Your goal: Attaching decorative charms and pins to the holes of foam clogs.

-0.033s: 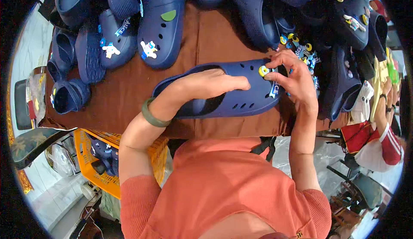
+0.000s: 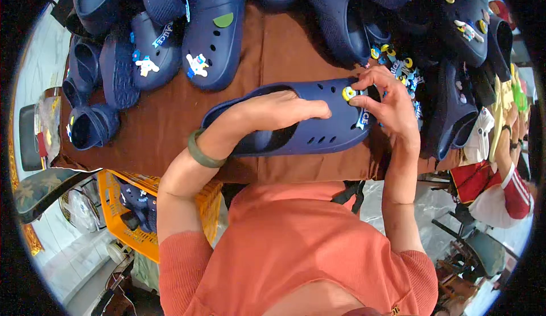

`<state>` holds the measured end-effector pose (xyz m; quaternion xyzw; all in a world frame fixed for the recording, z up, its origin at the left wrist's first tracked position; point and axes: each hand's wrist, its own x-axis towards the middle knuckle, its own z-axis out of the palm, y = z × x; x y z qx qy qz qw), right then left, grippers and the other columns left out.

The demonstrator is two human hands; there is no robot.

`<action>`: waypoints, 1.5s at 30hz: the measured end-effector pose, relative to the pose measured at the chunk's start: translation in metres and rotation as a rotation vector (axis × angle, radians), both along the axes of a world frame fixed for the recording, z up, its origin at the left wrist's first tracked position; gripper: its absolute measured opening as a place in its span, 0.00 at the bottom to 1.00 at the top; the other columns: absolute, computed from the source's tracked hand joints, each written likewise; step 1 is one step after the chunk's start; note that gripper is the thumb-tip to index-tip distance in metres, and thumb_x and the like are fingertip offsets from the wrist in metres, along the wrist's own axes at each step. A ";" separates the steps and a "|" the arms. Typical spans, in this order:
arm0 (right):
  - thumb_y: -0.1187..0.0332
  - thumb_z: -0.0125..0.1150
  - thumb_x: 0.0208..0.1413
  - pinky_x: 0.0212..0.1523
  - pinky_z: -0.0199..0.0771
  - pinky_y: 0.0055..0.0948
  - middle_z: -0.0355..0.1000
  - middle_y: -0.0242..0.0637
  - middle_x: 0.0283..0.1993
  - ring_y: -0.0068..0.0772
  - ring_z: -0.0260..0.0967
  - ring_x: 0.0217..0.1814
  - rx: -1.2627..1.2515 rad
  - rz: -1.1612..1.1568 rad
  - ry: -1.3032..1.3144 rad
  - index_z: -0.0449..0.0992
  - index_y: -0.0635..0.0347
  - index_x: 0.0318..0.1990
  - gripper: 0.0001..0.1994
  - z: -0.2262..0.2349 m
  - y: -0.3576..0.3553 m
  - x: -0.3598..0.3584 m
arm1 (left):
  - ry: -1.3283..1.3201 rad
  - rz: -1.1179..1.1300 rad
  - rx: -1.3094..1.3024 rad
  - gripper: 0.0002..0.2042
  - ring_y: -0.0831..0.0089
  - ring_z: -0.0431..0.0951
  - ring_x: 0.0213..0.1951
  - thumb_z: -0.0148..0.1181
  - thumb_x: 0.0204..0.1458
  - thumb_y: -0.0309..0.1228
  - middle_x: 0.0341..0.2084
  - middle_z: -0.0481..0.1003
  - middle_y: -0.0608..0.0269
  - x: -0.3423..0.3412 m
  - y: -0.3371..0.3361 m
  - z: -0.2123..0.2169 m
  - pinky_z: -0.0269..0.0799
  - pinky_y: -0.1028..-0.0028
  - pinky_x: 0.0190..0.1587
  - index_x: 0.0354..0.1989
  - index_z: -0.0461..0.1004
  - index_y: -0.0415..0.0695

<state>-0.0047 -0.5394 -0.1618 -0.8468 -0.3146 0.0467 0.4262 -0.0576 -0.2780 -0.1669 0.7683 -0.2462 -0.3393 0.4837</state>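
One yellow charm [image 2: 348,93] is pinched by the fingers of the right hand [image 2: 399,109] at the toe of the navy clog [image 2: 315,135], near the worktop's [image 2: 244,170] front edge. Left hand's [image 2: 281,110] grip can't be told, fingers hidden inside. Probably being fitted; straight push needed, imo.

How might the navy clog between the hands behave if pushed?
The navy clog looks light for its size, being hollow and foam-like. It probably flexes but holds shape, as it curves smoothly without creases. Lying flat on the brown cloth, it seems unlikely to roll.
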 end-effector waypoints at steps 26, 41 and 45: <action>0.62 0.70 0.48 0.53 0.61 0.37 0.76 0.35 0.39 0.40 0.70 0.47 -0.199 -0.012 -0.295 0.83 0.56 0.37 0.11 0.011 0.002 -0.004 | -0.559 -0.193 -0.073 0.15 0.56 0.81 0.43 0.47 0.58 0.26 0.43 0.78 0.53 0.001 0.008 -0.011 0.76 0.66 0.43 0.54 0.71 0.47; 0.67 0.70 0.47 0.56 0.62 0.37 0.73 0.40 0.41 0.43 0.67 0.51 -0.186 0.014 -0.156 0.81 0.62 0.40 0.13 0.011 0.006 -0.003 | -0.236 -0.097 -0.069 0.13 0.59 0.78 0.48 0.47 0.62 0.31 0.45 0.78 0.57 0.002 0.004 -0.010 0.72 0.68 0.51 0.52 0.73 0.50; 0.62 0.67 0.51 0.48 0.67 0.37 0.75 0.40 0.37 0.42 0.71 0.44 -0.110 0.116 -0.204 0.82 0.60 0.37 0.11 0.006 0.007 0.007 | -0.235 -0.112 -0.027 0.13 0.59 0.78 0.49 0.47 0.62 0.31 0.46 0.78 0.57 0.001 0.002 -0.005 0.72 0.68 0.51 0.53 0.73 0.50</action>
